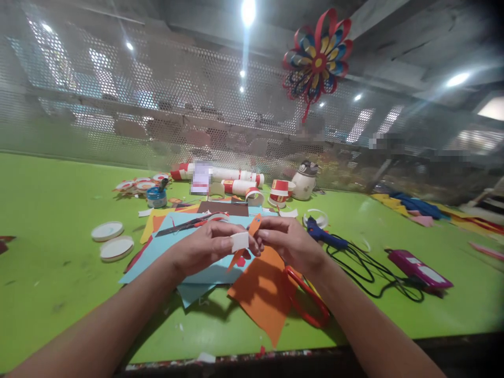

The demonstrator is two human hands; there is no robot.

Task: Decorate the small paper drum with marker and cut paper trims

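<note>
My left hand pinches a small white piece of paper between thumb and fingers. Close beside it, my right hand has its fingertips closed on a small orange paper cutout with a dark dot on it. The cutout's lower part passes behind the white piece, so whether the two are joined cannot be seen. Beneath the hands lie an orange sheet and a light blue sheet. Red-handled scissors rest by my right wrist, partly hidden; another pair of scissors lies behind my left hand.
A blue glue gun with black cable and a purple box are at right. White lids and a blue jar sit left. Paper cups and a jug stand behind. A paper flower hangs above.
</note>
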